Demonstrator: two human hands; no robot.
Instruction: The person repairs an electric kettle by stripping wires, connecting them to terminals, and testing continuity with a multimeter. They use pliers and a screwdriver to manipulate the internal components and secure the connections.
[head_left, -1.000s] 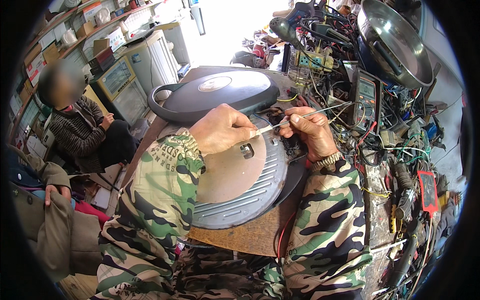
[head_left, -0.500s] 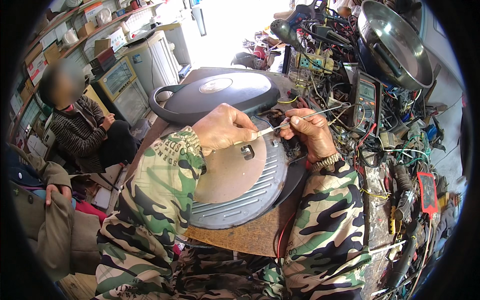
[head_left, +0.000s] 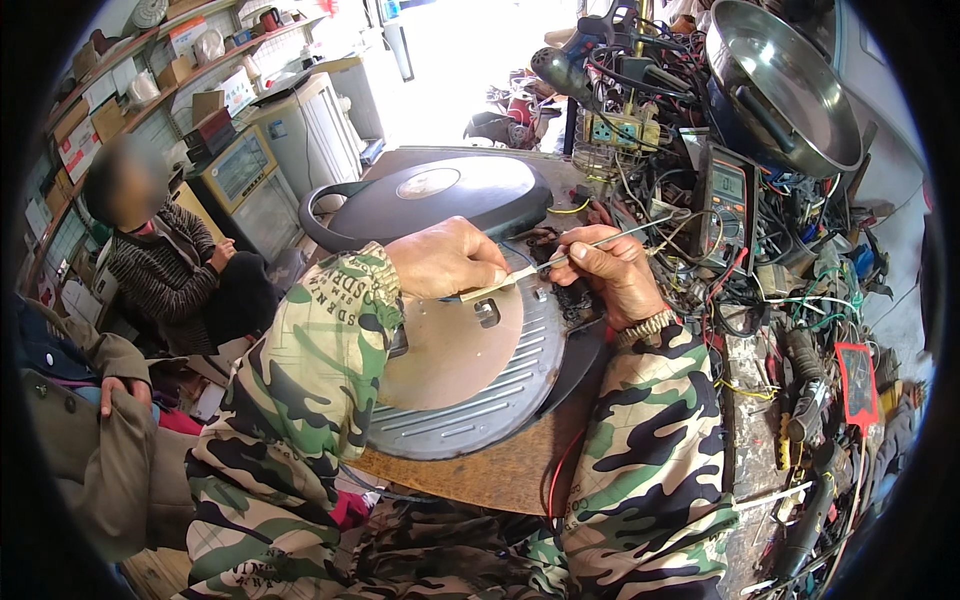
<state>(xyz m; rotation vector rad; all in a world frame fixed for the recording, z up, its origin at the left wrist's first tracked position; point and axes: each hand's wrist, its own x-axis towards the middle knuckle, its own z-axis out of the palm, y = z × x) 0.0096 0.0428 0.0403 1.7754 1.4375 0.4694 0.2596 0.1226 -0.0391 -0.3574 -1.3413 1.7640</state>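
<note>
My left hand (head_left: pixel 448 258) is closed in a pinch on a pale flat strip, perhaps a sleeve (head_left: pixel 497 285), whose near end sticks out below the fingers. Between finger and thumb, my right hand (head_left: pixel 612 272) grips a thin grey-green wire (head_left: pixel 625 234). The wire meets the strip between the hands; whether it goes inside cannot be seen. Beneath them lies a round ribbed grey metal pan base (head_left: pixel 450 428) with a tan disc (head_left: pixel 450 360) on it. Behind it rests a dark round appliance shell (head_left: pixel 480 190) with a handle loop.
Right of the bench are tangled wires, a multimeter (head_left: pixel 728 195), a big steel pan (head_left: pixel 790 90) and a red-framed paddle (head_left: pixel 855 385). At the left a person (head_left: pixel 165 260) sits near old appliances (head_left: pixel 240 165); another person's brown sleeve (head_left: pixel 100 450) is closer.
Both hands have shifted slightly, and more of the pale strip now shows below my left fingers. The wire remains in my right hand.
</note>
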